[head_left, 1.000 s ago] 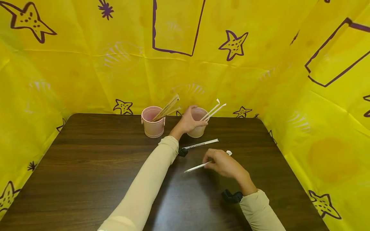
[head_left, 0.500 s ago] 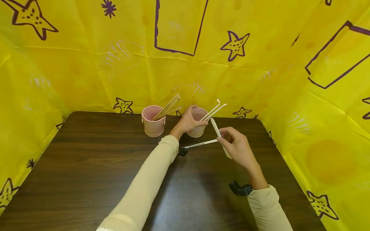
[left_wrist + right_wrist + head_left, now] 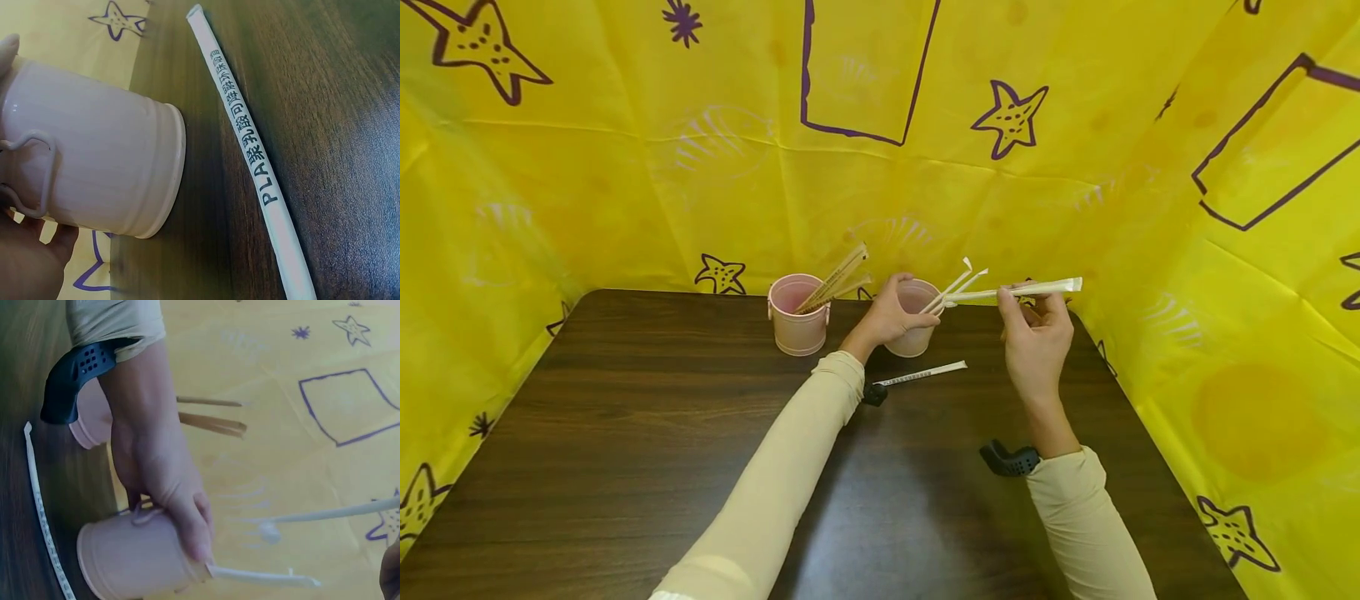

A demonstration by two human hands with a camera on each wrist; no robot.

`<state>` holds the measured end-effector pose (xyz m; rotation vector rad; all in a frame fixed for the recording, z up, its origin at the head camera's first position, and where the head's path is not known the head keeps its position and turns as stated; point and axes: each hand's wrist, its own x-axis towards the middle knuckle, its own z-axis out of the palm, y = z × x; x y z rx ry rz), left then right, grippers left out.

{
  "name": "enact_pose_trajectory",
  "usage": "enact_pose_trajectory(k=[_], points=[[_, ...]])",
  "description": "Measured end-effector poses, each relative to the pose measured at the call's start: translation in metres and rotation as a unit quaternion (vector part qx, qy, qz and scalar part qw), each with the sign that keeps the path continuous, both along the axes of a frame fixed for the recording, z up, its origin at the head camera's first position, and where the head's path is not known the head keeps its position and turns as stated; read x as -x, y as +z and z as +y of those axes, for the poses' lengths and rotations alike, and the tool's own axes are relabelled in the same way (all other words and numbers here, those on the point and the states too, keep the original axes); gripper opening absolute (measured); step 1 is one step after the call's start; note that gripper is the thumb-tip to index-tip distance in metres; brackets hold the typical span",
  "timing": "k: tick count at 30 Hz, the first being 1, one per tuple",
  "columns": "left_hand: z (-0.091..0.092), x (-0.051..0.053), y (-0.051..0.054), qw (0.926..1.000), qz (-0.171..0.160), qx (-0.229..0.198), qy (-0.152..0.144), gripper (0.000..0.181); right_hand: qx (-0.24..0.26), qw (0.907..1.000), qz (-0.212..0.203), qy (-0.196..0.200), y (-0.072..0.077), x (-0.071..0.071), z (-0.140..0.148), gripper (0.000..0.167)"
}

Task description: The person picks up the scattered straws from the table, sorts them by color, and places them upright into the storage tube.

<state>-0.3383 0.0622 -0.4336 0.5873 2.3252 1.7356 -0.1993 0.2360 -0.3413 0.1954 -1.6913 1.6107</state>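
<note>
My left hand (image 3: 889, 317) grips the right-hand small pink bucket (image 3: 910, 344) by its rim, thumb across the front. Two white paper-wrapped straws (image 3: 964, 282) lean out of this bucket to the right. Between thumb and fingers, my right hand (image 3: 1037, 337) pinches another wrapped straw (image 3: 1054, 287), held nearly level. Its left end, with a crumpled bit of wrapper, is by the bucket's mouth; whether it touches the other straws I cannot tell. One more wrapped straw (image 3: 250, 144), printed "PLA", lies on the table before the bucket.
A second pink bucket (image 3: 797, 333) stands to the left, holding several tan paper-wrapped sticks (image 3: 837, 279). The dark wooden table (image 3: 647, 433) meets a yellow cloth backdrop (image 3: 625, 200) with drawn stars just behind both buckets.
My right hand has lifted the wrapped straw off the table, turned it, and brought it up and right beside the bucket's mouth. The left hand has stayed on the bucket.
</note>
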Motion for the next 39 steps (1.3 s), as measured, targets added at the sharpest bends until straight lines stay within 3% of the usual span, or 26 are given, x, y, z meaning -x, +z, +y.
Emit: enact_pose_trajectory(k=[5,11,14,18,26,32,39], points=[[-0.001,-0.002,0.001,1.0000,-0.002,-0.001,-0.002,0.097,0.015,0.9997,-0.018,0.011,-0.007,0.022,-0.006,0.022],[-0.001,-0.003,0.003,0.9997,0.000,-0.023,-0.009,0.098,0.015,0.9938,-0.104,0.036,-0.023,0.049,-0.013,0.028],[0.000,-0.002,0.002,0.9994,0.001,-0.031,-0.013,0.099,0.024,0.9868,-0.152,0.051,-0.030,0.060,-0.015,0.031],[0.000,-0.002,0.003,0.9996,-0.002,-0.026,-0.012,0.098,-0.018,0.9778,-0.204,0.046,-0.036,0.074,-0.016,0.030],[0.000,-0.001,0.000,0.9999,0.011,0.007,0.003,0.098,-0.067,0.9442,-0.312,0.081,-0.044,0.094,-0.015,0.035],[0.000,-0.001,-0.001,0.9999,0.005,0.009,-0.001,0.098,-0.100,0.9390,-0.320,0.076,-0.045,0.098,-0.016,0.029],[-0.001,-0.001,0.000,1.0000,0.004,0.007,-0.004,0.098,-0.110,0.9388,-0.310,0.102,-0.040,0.100,-0.018,0.042]])
